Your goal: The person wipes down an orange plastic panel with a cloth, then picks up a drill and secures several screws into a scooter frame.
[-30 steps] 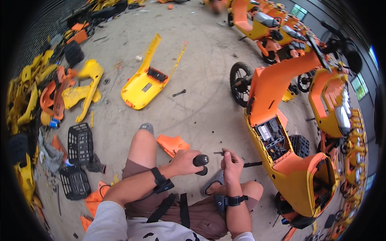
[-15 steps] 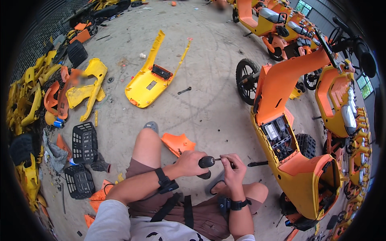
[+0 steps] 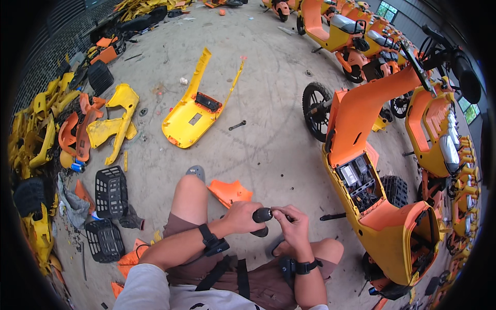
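A black power drill (image 3: 258,216) is held aloft, chuck (image 3: 267,213) pointing right.

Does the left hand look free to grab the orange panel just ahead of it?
Probably not without letting go: the left hand is wrapped around the dark drill, though nothing visible blocks the way to the orange panel.

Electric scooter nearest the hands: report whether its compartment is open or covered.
Open: no cover lies over the footboard compartment of this electric scooter; a silvery box and black module show inside.
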Tool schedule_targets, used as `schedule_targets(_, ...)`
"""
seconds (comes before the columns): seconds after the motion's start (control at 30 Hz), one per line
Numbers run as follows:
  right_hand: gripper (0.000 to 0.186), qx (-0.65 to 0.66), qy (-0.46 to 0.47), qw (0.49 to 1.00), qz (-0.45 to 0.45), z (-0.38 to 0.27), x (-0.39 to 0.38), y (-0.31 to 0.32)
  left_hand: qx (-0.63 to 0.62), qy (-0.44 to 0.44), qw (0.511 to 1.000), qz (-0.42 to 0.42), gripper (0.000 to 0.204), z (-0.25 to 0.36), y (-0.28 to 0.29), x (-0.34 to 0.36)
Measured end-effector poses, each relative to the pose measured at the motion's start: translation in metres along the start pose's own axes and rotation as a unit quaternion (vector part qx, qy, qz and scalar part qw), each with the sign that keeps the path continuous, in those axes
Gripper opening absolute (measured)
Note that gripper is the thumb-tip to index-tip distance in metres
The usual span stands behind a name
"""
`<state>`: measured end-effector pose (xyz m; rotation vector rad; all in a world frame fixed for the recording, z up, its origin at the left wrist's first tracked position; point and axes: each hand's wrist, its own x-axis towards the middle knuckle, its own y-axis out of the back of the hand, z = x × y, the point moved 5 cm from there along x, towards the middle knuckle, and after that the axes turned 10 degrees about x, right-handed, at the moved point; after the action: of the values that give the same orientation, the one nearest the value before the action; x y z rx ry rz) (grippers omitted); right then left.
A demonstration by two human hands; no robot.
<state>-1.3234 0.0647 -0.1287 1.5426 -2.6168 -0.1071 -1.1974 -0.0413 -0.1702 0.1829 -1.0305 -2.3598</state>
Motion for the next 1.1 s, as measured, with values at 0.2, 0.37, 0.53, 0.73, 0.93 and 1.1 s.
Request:
schedule_targets(0.2, 0.038, 0.072, -0.057, 0.996, 0.001, 0.010, 0.000, -0.005, -0.011, 0.010, 1.000, 0.001, 0.030, -0.002, -0.002, 0.002)
schedule_targets(0.37, 0.069, 0.185, -0.130, 0.974, -0.025, 0.010, -0.004, -0.011, -0.035, 0.030, 0.997, 0.054, 0.027, -0.003, 0.006, 0.004)
schedule_targets(0.53, 0.056, 0.188, -0.176, 0.966, 0.028, 0.019, -0.008, 0.009, -0.042, 0.068, 0.993, 0.086, 0.032, -0.017, 0.011, 0.010)
schedule_targets(0.73, 0.071, 0.232, -0.083, 0.968, -0.044, 0.012, 0.005, -0.021, -0.031, 0.064, 0.996, 0.046, 0.035, -0.005, 0.007, 0.008)
schedule_targets(0.93, 0.055, 0.155, -0.106, 0.982, 0.030, 0.034, 0.000, -0.020, -0.006, 0.047, 0.998, 0.045, 0.037, -0.001, 0.004, 0.007)
schedule_targets(1.1, 0.053, 0.203, -0.089, 0.973, -0.059, 0.021, 0.003, -0.024, -0.059, 0.015, 0.998, 0.010, 0.039, -0.003, 0.001, 0.001)
